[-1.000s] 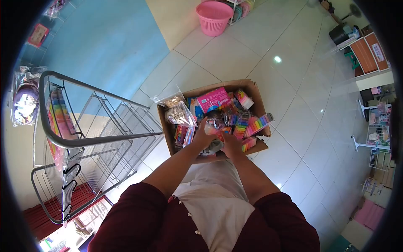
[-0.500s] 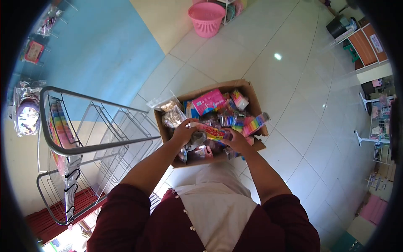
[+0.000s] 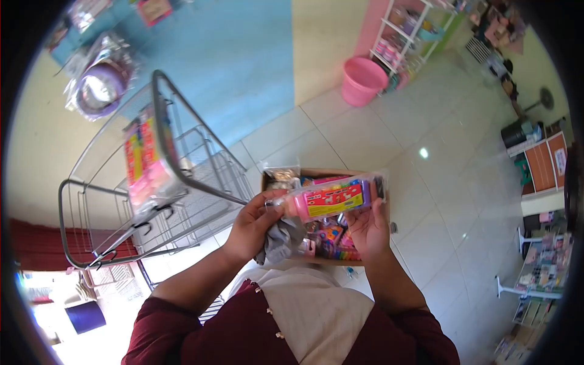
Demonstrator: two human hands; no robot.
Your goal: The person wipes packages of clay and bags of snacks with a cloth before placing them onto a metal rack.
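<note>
Both hands hold a long clear-wrapped packet [image 3: 333, 198] of pink, yellow and purple items, lifted level in front of me. My left hand [image 3: 254, 224] grips its left end and also clutches a crumpled grey plastic bag [image 3: 281, 238]. Under the packet's right end sits my right hand [image 3: 369, 226], supporting it. Below lies an open cardboard box [image 3: 272, 177] on the floor, full of colourful packaged goods [image 3: 331, 237].
A grey wire rack [image 3: 182, 182] stands at the left with colourful packets [image 3: 143, 159] hanging inside. A pink bucket [image 3: 362, 81] and a pink shelf unit [image 3: 413, 33] stand at the back. Stands and shelves line the right side of the tiled floor [image 3: 444, 201].
Both hands rose out of the box, lifting the long packet up in front of me. My view tilted up and turned, so the rack and wall look closer.
</note>
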